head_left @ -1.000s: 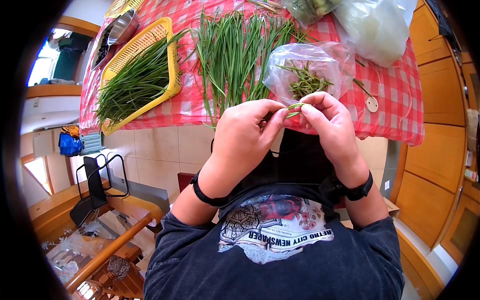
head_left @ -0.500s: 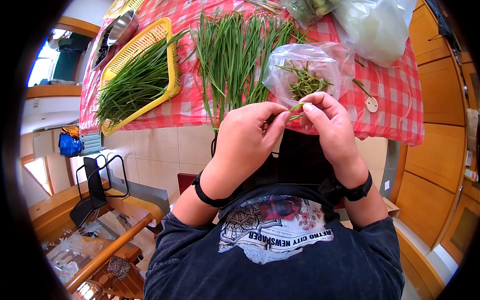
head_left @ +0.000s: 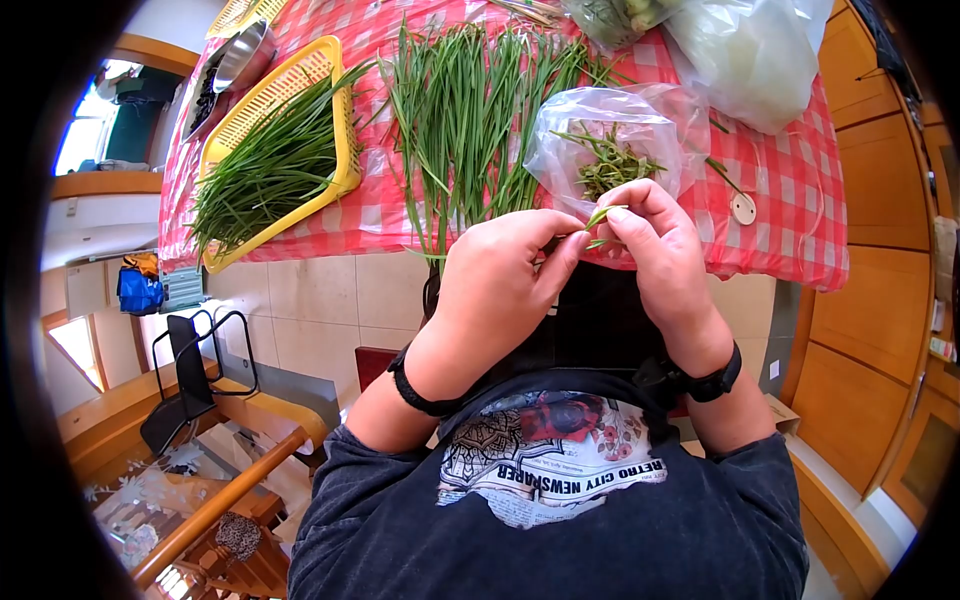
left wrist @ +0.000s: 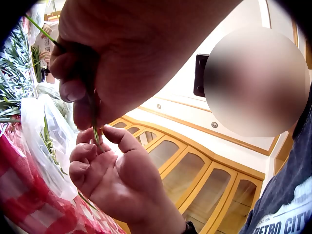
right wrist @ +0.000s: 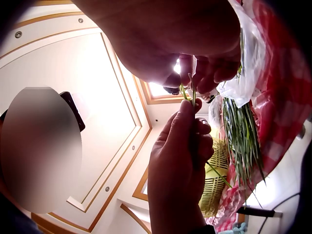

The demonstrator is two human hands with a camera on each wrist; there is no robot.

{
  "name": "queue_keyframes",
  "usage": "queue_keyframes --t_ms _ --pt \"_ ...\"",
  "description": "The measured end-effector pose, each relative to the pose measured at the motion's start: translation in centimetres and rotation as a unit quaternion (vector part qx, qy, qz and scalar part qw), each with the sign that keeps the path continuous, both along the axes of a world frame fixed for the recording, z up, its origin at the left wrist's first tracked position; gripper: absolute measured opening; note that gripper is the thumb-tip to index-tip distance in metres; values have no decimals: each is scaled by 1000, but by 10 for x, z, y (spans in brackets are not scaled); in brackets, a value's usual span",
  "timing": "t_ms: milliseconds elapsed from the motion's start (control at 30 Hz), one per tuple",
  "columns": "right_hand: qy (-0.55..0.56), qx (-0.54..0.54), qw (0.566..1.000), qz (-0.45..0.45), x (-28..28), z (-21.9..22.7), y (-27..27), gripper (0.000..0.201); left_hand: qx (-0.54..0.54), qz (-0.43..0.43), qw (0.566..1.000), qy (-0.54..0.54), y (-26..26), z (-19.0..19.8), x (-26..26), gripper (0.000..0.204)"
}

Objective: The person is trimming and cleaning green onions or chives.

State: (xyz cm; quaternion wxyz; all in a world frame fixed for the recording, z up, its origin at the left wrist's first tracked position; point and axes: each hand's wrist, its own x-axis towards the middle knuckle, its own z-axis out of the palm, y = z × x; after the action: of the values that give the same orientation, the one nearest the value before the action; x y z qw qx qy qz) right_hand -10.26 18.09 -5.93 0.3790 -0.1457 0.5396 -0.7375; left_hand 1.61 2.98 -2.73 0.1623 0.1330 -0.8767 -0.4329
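My left hand [head_left: 505, 265] grips a few chives, and their pale ends [head_left: 600, 216] stick out past its thumb and forefinger. In the right wrist view the left hand [right wrist: 178, 151] is curled round the stalks, one green blade trailing below it. With thumb and forefinger my right hand [head_left: 655, 245] pinches at those ends. Its other fingers are loosely bent in the left wrist view, where the right hand [left wrist: 122, 185] faces palm up. Just beyond the hands, a clear plastic bag [head_left: 555, 135] holds greenish-brown trimmings [head_left: 615, 165].
A spread of chives [head_left: 460, 120] lies on the red checked tablecloth [head_left: 770, 190]. To its left stands a yellow basket [head_left: 350, 150] with more chives [head_left: 270, 170], near a metal bowl [head_left: 245, 58]. Filled plastic bags [head_left: 750, 65] sit at the back right.
My left hand has shifted slightly right, toward the right hand. The chive ends between the fingers now slant upward more. The right hand stays nearly in place.
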Motion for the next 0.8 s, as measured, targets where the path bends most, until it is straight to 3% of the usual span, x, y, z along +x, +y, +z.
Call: queue_keyframes --t_ms 367,533,667,800 --pt "-7 -41 999 12 0 -2 -3 14 2 4 1000 9 -1 -2 0 12" --pt "-23 21 997 64 -2 5 -3 16 20 18 999 18 -3 -3 -1 13" --pt "-30 6 998 50 2 8 -4 15 64 41 997 1 -6 2 0 15" --pt "64 32 997 22 -3 -3 0 12 108 56 993 -5 -11 2 0 17"
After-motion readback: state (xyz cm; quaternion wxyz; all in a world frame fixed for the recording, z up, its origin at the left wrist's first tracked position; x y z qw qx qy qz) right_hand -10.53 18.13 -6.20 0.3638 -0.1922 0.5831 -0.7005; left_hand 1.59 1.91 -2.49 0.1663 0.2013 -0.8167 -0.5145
